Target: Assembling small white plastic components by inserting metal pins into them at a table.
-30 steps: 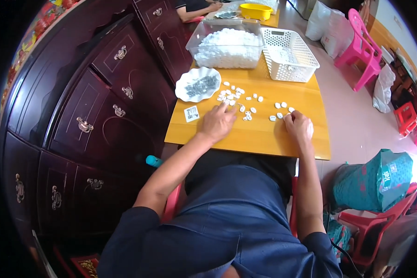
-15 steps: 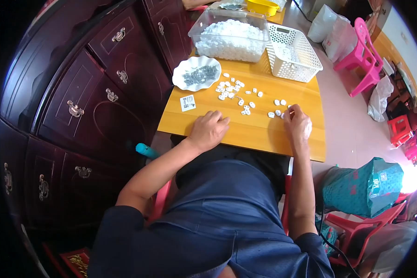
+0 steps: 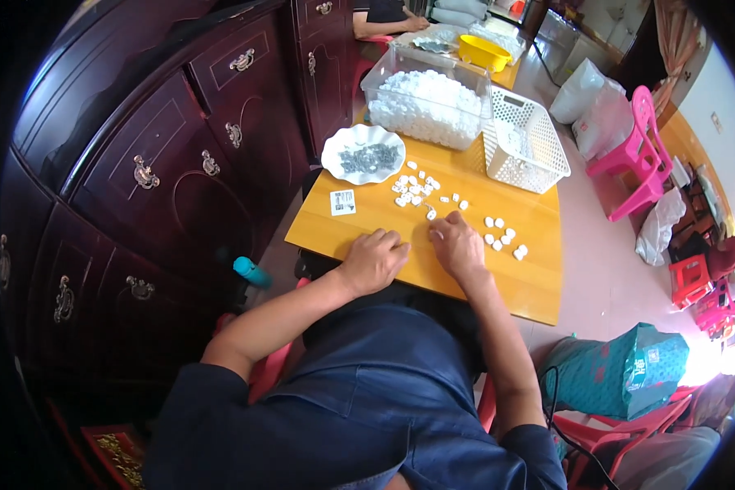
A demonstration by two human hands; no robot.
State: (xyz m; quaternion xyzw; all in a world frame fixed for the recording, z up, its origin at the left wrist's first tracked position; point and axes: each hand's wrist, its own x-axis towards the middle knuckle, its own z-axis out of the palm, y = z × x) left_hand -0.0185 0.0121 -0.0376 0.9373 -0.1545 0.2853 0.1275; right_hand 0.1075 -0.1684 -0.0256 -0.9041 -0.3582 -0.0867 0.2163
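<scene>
My left hand [image 3: 374, 260] rests on the near edge of the wooden table with its fingers curled in; whatever lies inside them, if anything, is hidden. My right hand [image 3: 461, 247] is just to its right, fingers bent down and pinched at a small white plastic piece [image 3: 439, 234], largely covered by the fingers. Beyond the hands lies a loose group of small white pieces with dark holes [image 3: 415, 189]. To the right, several white pieces [image 3: 499, 238] lie spaced apart. A white scalloped dish [image 3: 332, 155] of small grey-black bits stands beyond my left hand.
A clear bin [image 3: 384, 88] heaped with white pieces and a white perforated basket [image 3: 547, 163] stand at the table's far side. A square printed card [image 3: 343, 202] lies at left. Dark cabinets [image 3: 147, 147] line the left. Farther back are a yellow basin [image 3: 483, 55] and another person's arm [image 3: 388, 28].
My right hand has moved left, from the spaced pieces at the right to near my left hand. The left hand stays at the table edge. The view has tilted up.
</scene>
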